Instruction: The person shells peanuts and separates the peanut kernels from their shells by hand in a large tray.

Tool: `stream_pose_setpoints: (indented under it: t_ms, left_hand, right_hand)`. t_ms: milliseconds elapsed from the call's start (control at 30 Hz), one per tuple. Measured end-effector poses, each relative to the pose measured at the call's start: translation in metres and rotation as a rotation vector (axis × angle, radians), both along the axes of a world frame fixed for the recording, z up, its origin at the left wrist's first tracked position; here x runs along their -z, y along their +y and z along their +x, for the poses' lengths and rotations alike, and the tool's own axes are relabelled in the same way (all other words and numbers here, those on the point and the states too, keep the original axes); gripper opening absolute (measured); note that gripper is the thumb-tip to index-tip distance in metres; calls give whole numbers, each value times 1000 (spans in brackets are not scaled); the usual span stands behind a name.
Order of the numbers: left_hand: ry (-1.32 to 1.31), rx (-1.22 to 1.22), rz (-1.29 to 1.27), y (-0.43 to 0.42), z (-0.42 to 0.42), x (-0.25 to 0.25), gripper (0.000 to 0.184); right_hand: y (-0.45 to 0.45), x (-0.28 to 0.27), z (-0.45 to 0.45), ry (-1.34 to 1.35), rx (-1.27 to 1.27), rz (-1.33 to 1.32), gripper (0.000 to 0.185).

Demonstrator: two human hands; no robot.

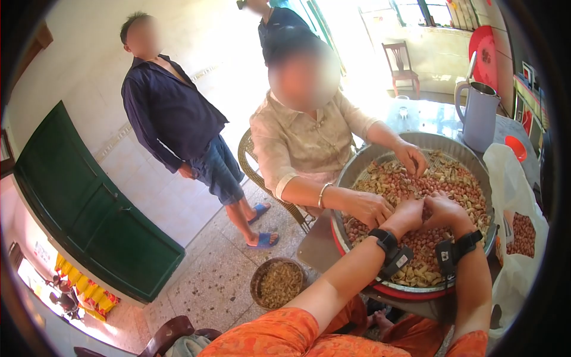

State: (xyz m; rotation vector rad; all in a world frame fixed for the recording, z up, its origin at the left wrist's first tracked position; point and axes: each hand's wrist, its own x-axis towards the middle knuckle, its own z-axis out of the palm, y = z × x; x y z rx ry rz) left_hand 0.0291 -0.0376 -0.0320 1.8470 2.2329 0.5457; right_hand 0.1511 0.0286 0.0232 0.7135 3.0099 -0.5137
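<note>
A wide round metal tray point(351, 169) holds red-skinned peanuts point(380, 181) and pale broken shells point(416, 275). Over its middle, my left hand point(407, 215) and my right hand point(446, 212) are close together, both with bent fingers. Anything between my fingers is too small to make out. Black straps with small devices circle both my wrists. Across the tray, a seated person in a beige shirt has both hands in it; the braceleted hand point(369, 208) is just left of my left hand, and the other hand point(411, 158) is farther back over the peanuts.
A white plastic bag point(505, 163) with peanuts stands right of the tray, near a grey-blue jug point(480, 116) and a red bowl point(515, 148). A basin of shells point(278, 284) sits on the floor. Two people stand behind, near a green door point(89, 202).
</note>
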Motion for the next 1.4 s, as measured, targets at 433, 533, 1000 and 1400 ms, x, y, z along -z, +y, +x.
stream_pose_setpoints:
  t_ms: [433, 533, 1000, 1400]
  left_hand:
    - [-368, 61, 235, 5, 3, 1, 25]
    - [-346, -21, 373, 10, 2, 1, 24]
    - [-390, -31, 526, 14, 3, -1, 17]
    - [-486, -28, 567, 15, 5, -1, 9]
  right_hand:
    - [33, 38, -6, 347, -10, -301, 16]
    - [21, 20, -1, 497, 27, -276, 10]
    - [20, 16, -4, 621, 203, -673, 11]
    - [17, 11, -6, 562, 189, -756, 23]
